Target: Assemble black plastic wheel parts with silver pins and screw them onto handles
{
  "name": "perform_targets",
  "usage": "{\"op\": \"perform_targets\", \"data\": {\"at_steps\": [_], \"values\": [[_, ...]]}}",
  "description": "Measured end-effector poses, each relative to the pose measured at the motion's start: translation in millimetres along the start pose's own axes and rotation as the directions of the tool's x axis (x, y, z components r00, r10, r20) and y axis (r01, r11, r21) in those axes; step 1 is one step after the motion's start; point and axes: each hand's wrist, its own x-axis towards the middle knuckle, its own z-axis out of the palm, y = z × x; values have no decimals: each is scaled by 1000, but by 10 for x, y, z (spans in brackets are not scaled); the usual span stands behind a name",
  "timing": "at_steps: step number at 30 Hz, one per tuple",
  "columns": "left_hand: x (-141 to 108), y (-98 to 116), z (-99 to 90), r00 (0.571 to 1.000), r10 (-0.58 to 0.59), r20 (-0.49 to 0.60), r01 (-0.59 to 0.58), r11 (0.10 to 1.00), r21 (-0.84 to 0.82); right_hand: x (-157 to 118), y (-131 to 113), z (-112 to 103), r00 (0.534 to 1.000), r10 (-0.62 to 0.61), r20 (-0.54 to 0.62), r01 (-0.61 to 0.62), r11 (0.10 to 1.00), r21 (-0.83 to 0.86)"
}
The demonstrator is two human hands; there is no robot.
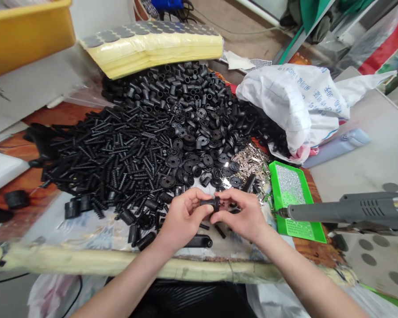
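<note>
Near the front middle of the table, my left hand point(186, 215) is closed around a small black plastic part point(214, 203), a short cylinder with a wider rim. My right hand point(240, 212) meets it from the other side, thumb and fingers pinched at its right end; what exactly lies between those fingertips is too small to make out. Just behind both hands spread black round discs point(189, 163). Ribbed black rods point(119, 150) are heaped to the left, and short black tubes point(182, 84) at the back. A black handle-like piece point(199, 241) lies below the hands.
On the right, a green tray point(274, 194) holds small silvery pieces, beside a grey power screwdriver point(345, 212). Metal clips point(252, 161) lie behind the tray. A white sack point(295, 97), yellow sheet stack point(159, 51) and yellow bin point(29, 35) stand around the heap. A pole point(119, 263) edges the front.
</note>
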Motion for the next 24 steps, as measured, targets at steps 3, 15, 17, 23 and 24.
{"op": "perform_targets", "data": {"at_steps": [3, 15, 17, 23, 24], "values": [[-13, -19, -19, 996, 89, 1, -88, 985, 151, 14, -29, 21, 968, 236, 80, -249, 937, 245], [51, 106, -71, 995, -78, 66, 80, 997, -19, 13, 63, -9, 978, -208, -11, 206, 973, -104], [65, 101, -71, 988, -133, 79, 139, 988, -72, 25, 68, -15, 953, -304, -5, 298, 940, -166], [96, 63, -24, 977, -186, 101, 206, 944, -258, 43, 32, 57, 983, -173, -56, 161, 973, -163], [100, 63, -17, 977, -191, 97, 212, 927, -308, 39, 16, 57, 984, -167, -66, 155, 975, -157]]}}
